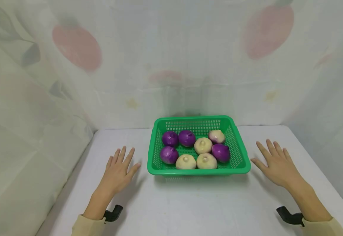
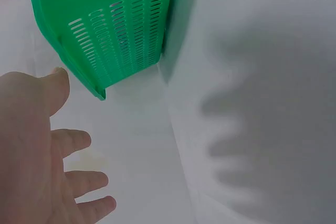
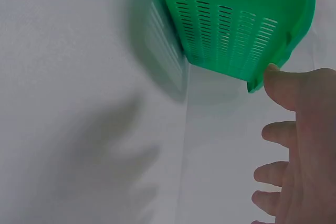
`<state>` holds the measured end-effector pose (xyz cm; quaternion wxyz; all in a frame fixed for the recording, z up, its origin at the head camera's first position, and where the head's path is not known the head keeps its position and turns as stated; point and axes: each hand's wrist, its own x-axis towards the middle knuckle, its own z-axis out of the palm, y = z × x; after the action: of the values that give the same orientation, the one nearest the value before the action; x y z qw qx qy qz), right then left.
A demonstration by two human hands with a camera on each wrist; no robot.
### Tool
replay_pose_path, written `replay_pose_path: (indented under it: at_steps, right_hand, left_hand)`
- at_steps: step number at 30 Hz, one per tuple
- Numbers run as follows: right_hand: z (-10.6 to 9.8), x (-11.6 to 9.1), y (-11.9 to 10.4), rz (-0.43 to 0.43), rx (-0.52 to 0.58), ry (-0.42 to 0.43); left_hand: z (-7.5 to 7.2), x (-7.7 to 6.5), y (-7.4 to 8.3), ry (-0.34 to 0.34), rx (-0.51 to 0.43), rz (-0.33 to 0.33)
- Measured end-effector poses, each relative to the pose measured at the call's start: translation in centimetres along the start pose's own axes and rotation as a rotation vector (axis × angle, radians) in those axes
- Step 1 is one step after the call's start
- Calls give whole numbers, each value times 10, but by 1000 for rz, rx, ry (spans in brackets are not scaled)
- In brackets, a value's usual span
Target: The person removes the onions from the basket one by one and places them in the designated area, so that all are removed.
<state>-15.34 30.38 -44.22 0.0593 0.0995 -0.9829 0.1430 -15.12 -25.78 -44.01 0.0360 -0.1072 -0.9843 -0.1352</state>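
A green plastic basket with slotted walls stands on the white table. Inside lie several round purple onions and some cream-coloured bulbs with a small nub on top; one bulb is cream above and purple below. To the basket's left, my left hand is held over the table with fingers spread, holding nothing. My right hand is likewise spread on the other side, its thumb close to the basket's rim. Both wrist views show the basket's outer wall beyond the thumb.
White cloth with faded red fruit prints hangs behind the table, and more cloth hangs at both sides. A black strap piece sits at my left wrist, another at my right. Hand shadows fall on the tabletop.
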Motion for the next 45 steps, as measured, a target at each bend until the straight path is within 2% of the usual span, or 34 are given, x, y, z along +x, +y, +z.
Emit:
replay_pose_path:
  at_steps: [9,13,19,25,30,33,39,45]
  right_hand:
    - [-9,4,-4,-31,-14,33]
    - [-14,7,-7,-48,13,40]
    - [-21,12,-15,-72,65,46]
    - [-32,19,-27,-108,62,53]
    - [-40,24,-41,-135,62,33]
    - [-43,27,-50,-146,45,15]
    - [-47,31,-65,-196,49,1]
    - [-47,38,-77,-225,93,-61]
  left_hand:
    - [-3,2,4,69,-1,51]
    - [-4,5,7,107,-33,86]
    - [-7,10,19,126,-147,126]
    - [-12,16,34,143,-281,151]
    - [-12,23,44,153,-357,169]
    - [-9,26,46,156,-413,165]
    - [2,36,44,127,-615,154]
    - [10,40,44,71,-687,100]
